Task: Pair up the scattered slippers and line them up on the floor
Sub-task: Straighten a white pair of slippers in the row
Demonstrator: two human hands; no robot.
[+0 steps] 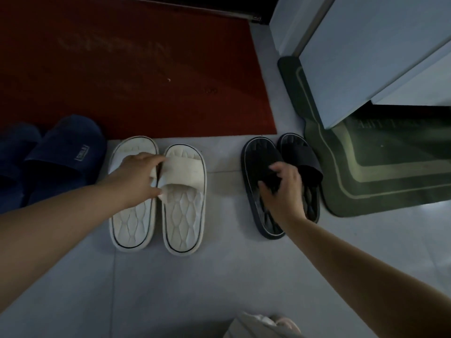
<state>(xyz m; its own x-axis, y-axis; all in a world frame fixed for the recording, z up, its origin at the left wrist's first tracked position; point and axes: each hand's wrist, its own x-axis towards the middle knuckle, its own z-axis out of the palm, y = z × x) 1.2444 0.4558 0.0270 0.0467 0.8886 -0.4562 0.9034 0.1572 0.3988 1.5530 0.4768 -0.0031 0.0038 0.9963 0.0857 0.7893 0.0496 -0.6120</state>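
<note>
Left hand: reaches across the strap of the left white slipper and holds it, with the thumb at the strap's near edge and the fingers over its far edge; the fingertips touch the strap of the right white slipper.
Right hand: fingers are curled round the strap of the left black slipper, gripping it from above.
White pair: side by side on the floor, sides touching, toes pointing away towards the red mat; the left one sits slightly further forward.
Black pair: the left black slipper lies just beside the right black slipper, both angled a little to the left, soles on the floor as far as can be seen; the right one touches the edge of the dark mat.
Blue slippers: a pair at the far left, close together, partly on the red mat, near the white pair.
Row: blue, white and black pairs run left to right along the near edge of the red mat, with a gap between white and black.
Cabinet: pale, at the upper right, above the dark mat.
</note>
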